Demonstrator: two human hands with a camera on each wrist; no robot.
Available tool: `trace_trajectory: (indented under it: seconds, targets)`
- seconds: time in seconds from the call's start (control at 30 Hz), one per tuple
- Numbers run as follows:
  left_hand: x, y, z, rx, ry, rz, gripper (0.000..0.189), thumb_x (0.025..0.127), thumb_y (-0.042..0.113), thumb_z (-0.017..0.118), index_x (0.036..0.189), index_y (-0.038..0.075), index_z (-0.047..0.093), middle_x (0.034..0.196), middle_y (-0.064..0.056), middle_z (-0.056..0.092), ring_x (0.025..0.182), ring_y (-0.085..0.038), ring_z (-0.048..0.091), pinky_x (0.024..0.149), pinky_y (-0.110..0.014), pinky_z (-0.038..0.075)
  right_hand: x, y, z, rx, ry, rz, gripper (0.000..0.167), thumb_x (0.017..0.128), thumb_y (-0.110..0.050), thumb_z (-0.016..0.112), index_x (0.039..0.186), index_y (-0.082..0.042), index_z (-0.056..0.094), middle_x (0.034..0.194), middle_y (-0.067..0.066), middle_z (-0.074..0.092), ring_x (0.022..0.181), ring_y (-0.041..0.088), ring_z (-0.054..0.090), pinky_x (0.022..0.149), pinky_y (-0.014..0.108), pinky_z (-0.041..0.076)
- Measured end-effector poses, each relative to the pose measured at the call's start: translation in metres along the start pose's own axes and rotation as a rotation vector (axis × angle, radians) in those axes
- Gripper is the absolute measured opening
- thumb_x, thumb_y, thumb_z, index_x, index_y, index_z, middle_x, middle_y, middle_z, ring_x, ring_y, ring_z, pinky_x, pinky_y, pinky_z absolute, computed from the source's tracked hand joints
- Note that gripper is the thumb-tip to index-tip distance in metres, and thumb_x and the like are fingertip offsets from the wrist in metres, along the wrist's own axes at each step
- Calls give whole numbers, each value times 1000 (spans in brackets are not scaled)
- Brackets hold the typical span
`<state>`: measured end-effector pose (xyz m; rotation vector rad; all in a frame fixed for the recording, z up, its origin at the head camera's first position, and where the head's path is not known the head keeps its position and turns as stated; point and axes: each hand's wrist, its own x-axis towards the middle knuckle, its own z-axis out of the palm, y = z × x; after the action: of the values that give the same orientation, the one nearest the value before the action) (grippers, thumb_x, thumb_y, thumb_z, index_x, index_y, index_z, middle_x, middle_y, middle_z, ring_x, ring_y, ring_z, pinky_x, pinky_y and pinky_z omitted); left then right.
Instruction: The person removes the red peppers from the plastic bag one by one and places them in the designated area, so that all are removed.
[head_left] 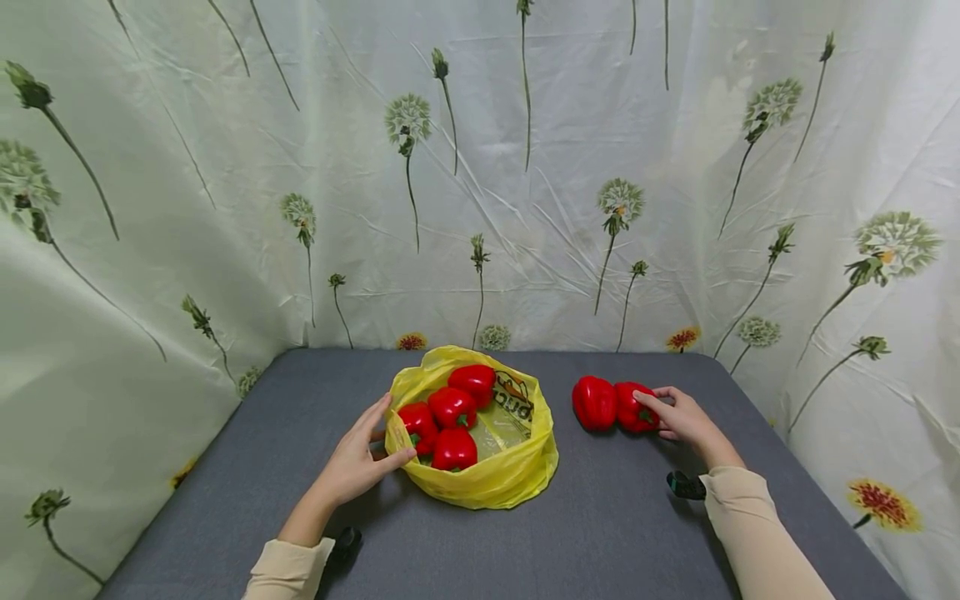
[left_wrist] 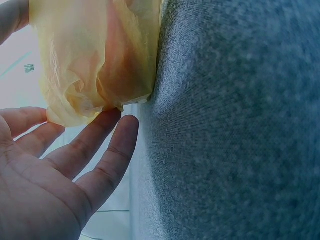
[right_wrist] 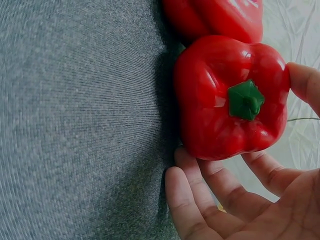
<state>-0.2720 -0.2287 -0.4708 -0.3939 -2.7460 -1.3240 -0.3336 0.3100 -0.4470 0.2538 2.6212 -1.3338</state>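
Observation:
A yellow plastic bag stands on the table with its mouth spread wide, and several red bell peppers lie inside, mostly to its left. My left hand touches the bag's left side, fingers spread and fairly straight; the left wrist view shows its fingertips against the thin yellow plastic. To the right of the bag, two more red peppers sit side by side. My right hand holds the right-hand bell pepper, thumb on one side and fingers on another. Its green stem faces the right wrist camera. The other pepper touches it.
A grey cloth-covered table carries everything. Behind it and at both sides hangs a pale curtain with dandelion prints. Dark wrist-worn devices sit by the cuffs of the beige sleeves.

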Motion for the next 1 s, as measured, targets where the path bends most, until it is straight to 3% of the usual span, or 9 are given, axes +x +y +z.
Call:
trace_trajectory:
  seconds: [0.23, 0.57, 1.0]
  targets:
    - [1, -1, 2, 0, -5, 7, 103, 94, 40, 85, 172, 12, 24, 177, -19, 25, 136, -47, 62, 97, -44, 64, -3, 4, 0, -15, -30, -4, 88, 107, -63, 51, 154, 9, 34, 149, 34, 45, 126, 41, 56, 100, 43, 62]
    - [1, -1, 1, -9, -6, 7, 103, 94, 40, 85, 172, 12, 24, 177, -19, 25, 136, -47, 62, 97, -44, 64, -4, 7, -2, -14, -78, -8, 89, 108, -64, 48, 155, 10, 32, 159, 39, 37, 141, 53, 50, 110, 54, 57]
    - [0, -1, 1, -7, -3, -1, 104, 94, 39, 85, 172, 12, 23, 177, -19, 25, 136, -47, 62, 97, -44, 64, -1, 8, 2, 16, -20, -46, 83, 109, -60, 52, 153, 10, 36, 151, 36, 47, 131, 45, 58, 99, 44, 63]
